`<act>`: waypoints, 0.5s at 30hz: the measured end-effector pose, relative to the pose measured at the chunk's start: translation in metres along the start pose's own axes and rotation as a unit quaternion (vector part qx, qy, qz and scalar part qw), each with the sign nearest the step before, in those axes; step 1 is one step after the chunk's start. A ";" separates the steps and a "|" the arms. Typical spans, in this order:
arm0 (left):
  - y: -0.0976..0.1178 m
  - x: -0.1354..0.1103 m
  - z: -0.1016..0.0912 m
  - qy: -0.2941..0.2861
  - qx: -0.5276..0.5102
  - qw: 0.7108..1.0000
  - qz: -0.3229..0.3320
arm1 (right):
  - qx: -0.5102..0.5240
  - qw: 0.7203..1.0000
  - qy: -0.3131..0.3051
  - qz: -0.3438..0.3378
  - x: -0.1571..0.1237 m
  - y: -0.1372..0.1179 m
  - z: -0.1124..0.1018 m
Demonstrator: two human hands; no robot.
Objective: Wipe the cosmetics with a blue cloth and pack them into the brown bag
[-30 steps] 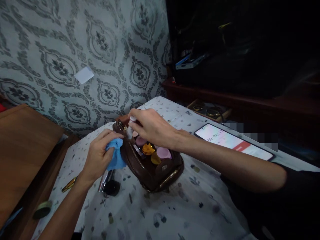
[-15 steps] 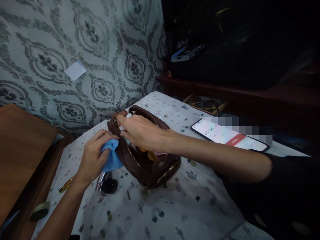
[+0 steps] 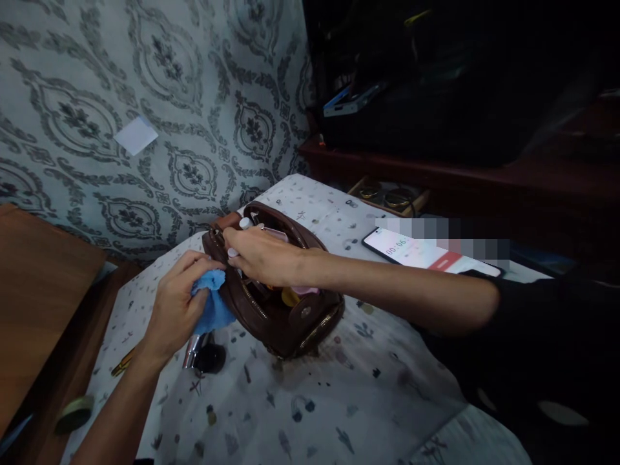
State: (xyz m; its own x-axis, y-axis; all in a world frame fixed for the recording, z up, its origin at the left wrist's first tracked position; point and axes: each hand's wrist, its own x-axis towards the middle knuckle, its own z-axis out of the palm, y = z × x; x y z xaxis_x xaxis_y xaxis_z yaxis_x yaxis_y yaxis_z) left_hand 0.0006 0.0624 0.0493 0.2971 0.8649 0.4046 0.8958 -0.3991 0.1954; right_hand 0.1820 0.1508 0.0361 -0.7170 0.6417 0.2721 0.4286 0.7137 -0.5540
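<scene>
A brown zippered handbag (image 3: 278,323) lies with its top spread apart on the patterned cloth. My left hand (image 3: 177,307) pinches a crumpled blue cloth (image 3: 213,310) against the bag's left rim. Into the bag's far left end reaches my right hand (image 3: 261,255), its fingers curled and partly hidden. A small white cap (image 3: 233,252) shows between its thumb and fingers; what it belongs to is hidden. Another white-capped item (image 3: 245,223) stands just beyond that hand. Yellow (image 3: 290,296) and pink (image 3: 305,290) items lie inside the bag, under my right wrist.
A phone (image 3: 436,255) showing a timer lies to the right. Left of the bag are a silver tube (image 3: 194,352), a round black item (image 3: 212,359), a gold item (image 3: 122,363) and a round green-rimmed item (image 3: 74,414). A small tray (image 3: 421,200) sits at the back.
The view has shifted slightly, moving the scene left. My right hand sits a little lower over the bag's opening, and more of its contents show behind it. My left hand keeps the blue cloth.
</scene>
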 end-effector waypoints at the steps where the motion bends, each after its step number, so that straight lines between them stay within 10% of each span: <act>1: 0.000 0.000 0.000 0.001 0.000 1.000 0.001 | 0.007 1.000 -0.007 -0.001 0.000 0.000 0.000; 15: -0.003 -0.008 0.001 0.013 0.030 0.999 0.012 | -0.031 0.998 -0.049 -0.038 0.012 0.004 -0.006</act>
State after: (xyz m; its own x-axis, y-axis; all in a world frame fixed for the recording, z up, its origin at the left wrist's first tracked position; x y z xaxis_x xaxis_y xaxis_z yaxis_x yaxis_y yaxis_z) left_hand -0.0036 0.0571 0.0443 0.3106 0.8468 0.4318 0.9070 -0.3999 0.1318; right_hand 0.1781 0.1634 0.0416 -0.7981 0.5563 0.2315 0.4020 0.7778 -0.4832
